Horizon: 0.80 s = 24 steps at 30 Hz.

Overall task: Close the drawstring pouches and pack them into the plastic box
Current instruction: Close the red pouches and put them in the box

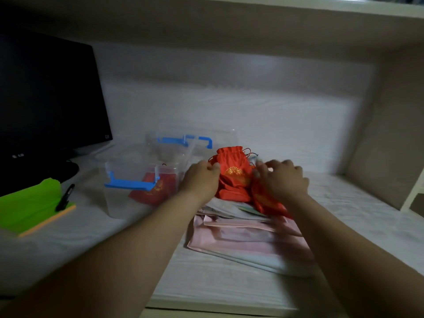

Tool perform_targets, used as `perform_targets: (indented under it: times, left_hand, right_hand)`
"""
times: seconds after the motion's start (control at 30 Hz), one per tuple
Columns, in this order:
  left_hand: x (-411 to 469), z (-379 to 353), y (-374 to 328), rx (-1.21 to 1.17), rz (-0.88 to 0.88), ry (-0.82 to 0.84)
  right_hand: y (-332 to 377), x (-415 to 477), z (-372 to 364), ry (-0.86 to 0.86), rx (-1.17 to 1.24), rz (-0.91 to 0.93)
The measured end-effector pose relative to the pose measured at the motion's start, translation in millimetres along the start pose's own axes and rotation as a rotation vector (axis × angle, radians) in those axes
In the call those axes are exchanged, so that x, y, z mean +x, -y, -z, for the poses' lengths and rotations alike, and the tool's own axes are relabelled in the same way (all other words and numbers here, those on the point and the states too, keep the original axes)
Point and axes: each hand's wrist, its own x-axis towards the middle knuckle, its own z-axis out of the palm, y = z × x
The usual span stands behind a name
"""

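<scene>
The clear plastic box [119,203], with blue clips, stands open on the white desk [229,290]. One boxed pouch [156,191], red, already lies inside it and shows through the wall. Just right of the box a pile of red pouches [234,195] sits on a stack of pink and white packets [247,237]. On top of the pile, the upright pouch [234,171] has its mouth gathered.

The left hand [202,177], between the box and the pile, pinches the left edge of the upright pouch with curled fingers. The right hand [284,177], farther right of the box, is over a lower pouch [268,203] — it is blurred, so I cannot tell whether it grips anything.

Behind the box lies its clear lid [179,141] with a blue handle. Left of the box are a pen [65,197], a green folder [29,207] and — at the back — a dark monitor [46,99].
</scene>
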Motion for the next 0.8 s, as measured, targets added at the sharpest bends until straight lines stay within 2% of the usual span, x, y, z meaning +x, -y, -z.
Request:
perform_targets:
  times: [0.07, 0.17, 0.33, 0.47, 0.57, 0.7, 0.8]
  left_hand:
    - [10, -4, -8, -0.02, -0.004, -0.009]
    - [19, -11, -15, -0.086, 0.001, 0.004]
    - [30, -23, -4, -0.285, -0.046, -0.111]
    - [31, -27, 4, -0.469, -0.07, -0.111]
    - [32, -22, 0, -0.544, -0.078, -0.108]
    - [33, -16, -1, -0.648, -0.038, -0.035]
    - [34, -17, 2, -0.68, -0.018, 0.048]
  right_hand:
    - [16, 12, -5, 0.004, 0.221, 0.088]
    - [33, 18, -22, 0.187, 0.535, 0.074]
    - [30, 14, -41, 0.084, 0.757, 0.129]
    - [25, 9, -40, 0.102, 0.882, 0.188]
    - [26, 11, -34, 0.203, 1.043, 0.12]
    - [26, 10, -18, 0.432, 1.324, -0.025]
    - [24, 9, -11, 0.483, 1.389, -0.006]
